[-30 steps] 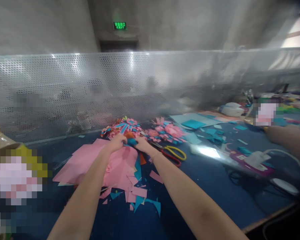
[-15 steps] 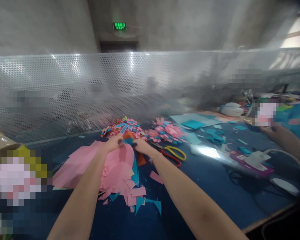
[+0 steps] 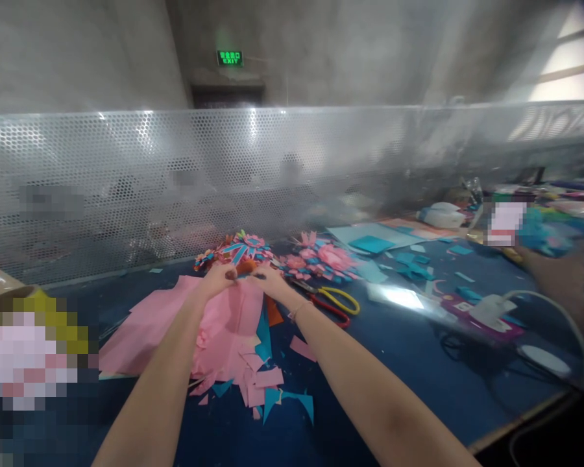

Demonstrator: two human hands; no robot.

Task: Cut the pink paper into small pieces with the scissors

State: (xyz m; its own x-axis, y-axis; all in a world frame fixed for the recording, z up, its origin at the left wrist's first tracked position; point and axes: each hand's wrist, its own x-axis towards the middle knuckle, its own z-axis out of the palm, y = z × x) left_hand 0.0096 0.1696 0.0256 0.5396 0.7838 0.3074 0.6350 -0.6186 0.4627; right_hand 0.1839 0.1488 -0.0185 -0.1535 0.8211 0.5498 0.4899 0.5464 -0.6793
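My left hand (image 3: 220, 280) and my right hand (image 3: 271, 283) are close together over a pile of pink paper sheets (image 3: 156, 324). Both have their fingers pinched at the upper edge of a pink paper sheet (image 3: 246, 301) that stands up between them. A thin strip of blue shows at that edge; whether it is a separate piece is unclear. Just behind the fingertips lies something orange (image 3: 246, 266). Pink and blue paper flowers (image 3: 333, 259) are heaped beyond my hands. Scissors (image 3: 338, 301) with red and yellow handles lie right of my right hand.
Pink scraps (image 3: 268, 377) and blue scraps (image 3: 292, 397) lie between my forearms. On the right are a purple box (image 3: 486, 318), a white plug with a cable (image 3: 494, 311), blue paper pieces (image 3: 413, 266) and another person's blurred arm (image 3: 559, 279). A perforated metal screen (image 3: 224, 175) borders the back.
The pink sheet's right edge, curved before, now looks straighter. Less blue shows between my fingers. The whole view has shifted slightly; the other person's arm at the right has moved.
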